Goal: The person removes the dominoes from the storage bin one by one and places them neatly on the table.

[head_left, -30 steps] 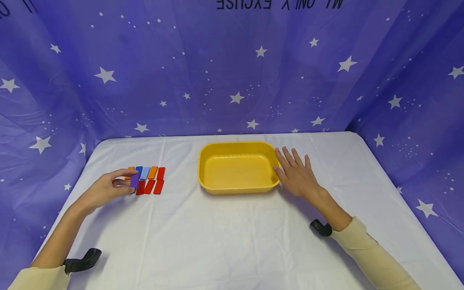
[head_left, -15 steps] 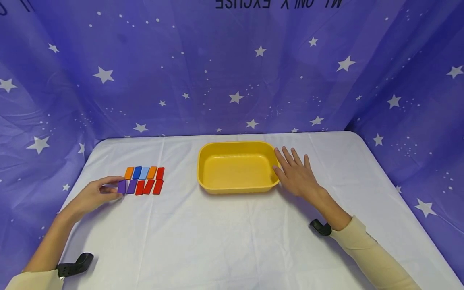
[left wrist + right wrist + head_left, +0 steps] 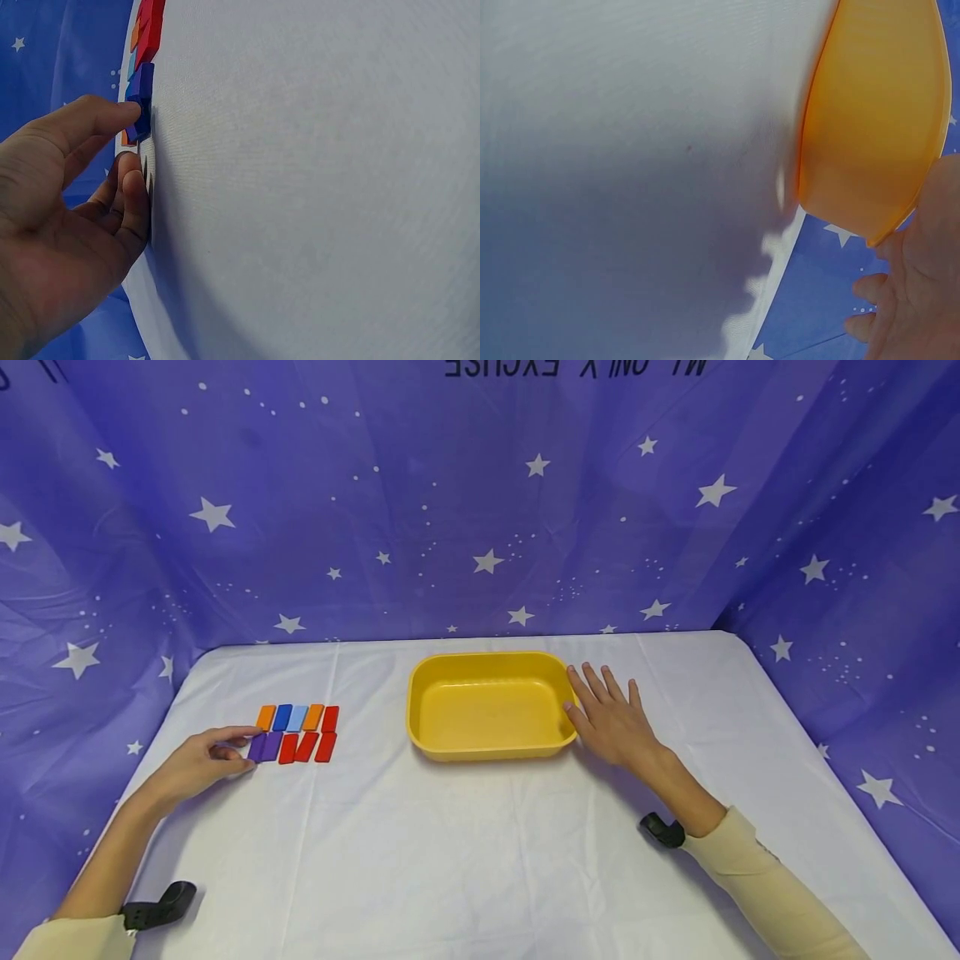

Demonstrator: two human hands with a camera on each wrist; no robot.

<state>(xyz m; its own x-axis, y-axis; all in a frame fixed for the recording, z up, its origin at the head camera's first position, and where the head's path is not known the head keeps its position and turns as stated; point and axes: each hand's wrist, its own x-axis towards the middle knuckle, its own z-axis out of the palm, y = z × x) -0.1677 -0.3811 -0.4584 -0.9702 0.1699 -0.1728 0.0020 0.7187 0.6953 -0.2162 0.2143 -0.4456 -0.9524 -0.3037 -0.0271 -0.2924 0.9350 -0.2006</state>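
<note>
Two purple rectangular blocks (image 3: 273, 747) lie side by side at the left end of the near row on the table. My left hand (image 3: 201, 763) pinches the leftmost purple block (image 3: 257, 747) by its two ends. In the left wrist view my thumb (image 3: 124, 114) touches the purple block (image 3: 141, 90), and the other fingers are curled below; the index finger's contact is hidden there. My right hand (image 3: 617, 727) has its fingers spread and touches the right rim of a yellow tray (image 3: 491, 753). The right wrist view shows the tray (image 3: 874, 112) beside that hand (image 3: 922, 277).
Beside the purple blocks in the near row lie red blocks (image 3: 306, 747). A far row holds orange (image 3: 266, 718), dark blue (image 3: 282, 717), light blue (image 3: 297, 718), orange and red blocks (image 3: 330, 719). A white cloth (image 3: 450, 860) covers the table, with a starry purple curtain (image 3: 427, 510) behind.
My left hand lowered a purple block and set it at the left end of the near row, then slid it right against the other purple block. The right hand stayed at the tray.
</note>
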